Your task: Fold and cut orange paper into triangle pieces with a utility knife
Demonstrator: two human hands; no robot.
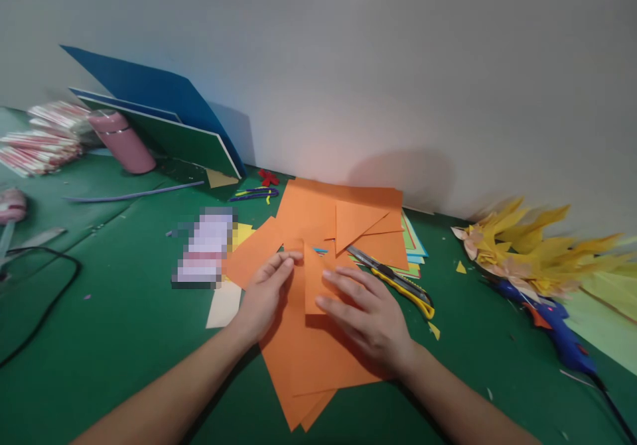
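Observation:
A small folded piece of orange paper (314, 292) stands up from the sheets in front of me. My left hand (263, 299) pinches its upper left edge between thumb and fingers. From the other side, my right hand (375, 316) grips it with bent fingers pressed to its right face; the right thumb is hidden. Beneath both hands lie overlapping orange paper sheets (328, 365). Just beyond my right hand, a yellow and black utility knife (398, 280) rests beside an orange paper triangle (357, 223).
At right are a blue glue gun (565, 335) and yellow paper leaves (527, 249). Left of the sheets lies a blurred-out rectangular object (206, 249). A pink bottle (123, 143) stands before blue and green boards (164, 133). A black cable (74, 279) curves at far left.

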